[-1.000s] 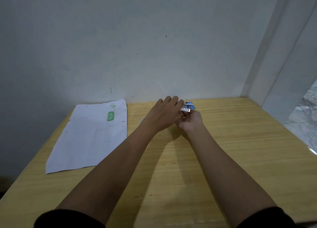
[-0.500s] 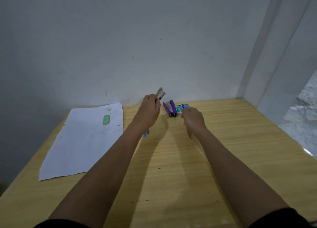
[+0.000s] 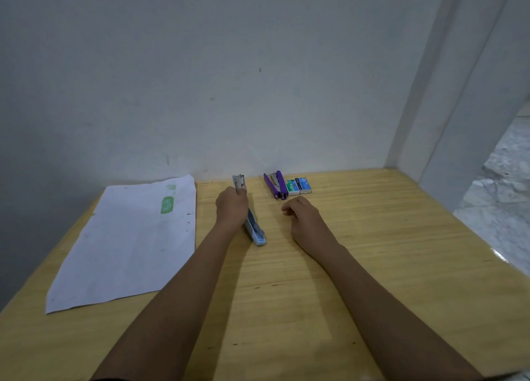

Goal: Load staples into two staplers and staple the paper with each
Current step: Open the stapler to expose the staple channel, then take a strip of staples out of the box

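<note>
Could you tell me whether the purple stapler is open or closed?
Open: the purple stapler has its arms spread in a V.

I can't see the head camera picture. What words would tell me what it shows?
The left hand grips an opened blue stapler on a wooden table; the right hand is empty beside it. A purple stapler and two staple boxes lie by the wall, paper to the left.

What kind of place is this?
Probably a home or office desk corner: a light wooden table against a white wall, holding a white paper sheet, a purple stapler and small staple boxes.
</note>
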Tool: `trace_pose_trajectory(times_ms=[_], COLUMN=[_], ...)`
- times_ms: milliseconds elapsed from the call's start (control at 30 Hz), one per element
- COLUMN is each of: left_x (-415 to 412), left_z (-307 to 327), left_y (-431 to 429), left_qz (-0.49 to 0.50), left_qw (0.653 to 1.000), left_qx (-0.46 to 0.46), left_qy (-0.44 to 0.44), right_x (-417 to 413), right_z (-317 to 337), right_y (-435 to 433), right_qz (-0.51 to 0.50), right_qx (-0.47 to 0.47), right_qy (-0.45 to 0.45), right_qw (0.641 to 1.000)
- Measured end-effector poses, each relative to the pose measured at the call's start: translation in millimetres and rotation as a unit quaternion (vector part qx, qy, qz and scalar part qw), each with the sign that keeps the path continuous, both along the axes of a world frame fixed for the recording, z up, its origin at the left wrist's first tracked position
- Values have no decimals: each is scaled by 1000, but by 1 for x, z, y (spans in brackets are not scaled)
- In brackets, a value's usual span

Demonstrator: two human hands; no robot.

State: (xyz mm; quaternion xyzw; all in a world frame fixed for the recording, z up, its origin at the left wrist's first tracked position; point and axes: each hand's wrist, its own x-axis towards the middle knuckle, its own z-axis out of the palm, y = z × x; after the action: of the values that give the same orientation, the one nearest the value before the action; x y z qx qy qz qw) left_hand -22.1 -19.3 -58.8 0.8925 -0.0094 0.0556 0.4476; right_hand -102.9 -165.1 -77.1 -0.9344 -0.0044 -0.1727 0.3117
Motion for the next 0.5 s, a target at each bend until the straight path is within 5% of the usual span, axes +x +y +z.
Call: trace_pose_trajectory(times_ms=[200,500], left_x=[-3,-2], left_z=[-8,-15], left_y=[5,4], left_qz=[15,26], left_qw=[1000,999], left_qx=[-1,-25], left_qy=[-8,-21], right_x=[1,33], right_z=[3,7], right_y=[-4,-36], right_qz=[5,-137], right_qx=[65,127], right_qy=[-16,-8], right_qw=[998,982])
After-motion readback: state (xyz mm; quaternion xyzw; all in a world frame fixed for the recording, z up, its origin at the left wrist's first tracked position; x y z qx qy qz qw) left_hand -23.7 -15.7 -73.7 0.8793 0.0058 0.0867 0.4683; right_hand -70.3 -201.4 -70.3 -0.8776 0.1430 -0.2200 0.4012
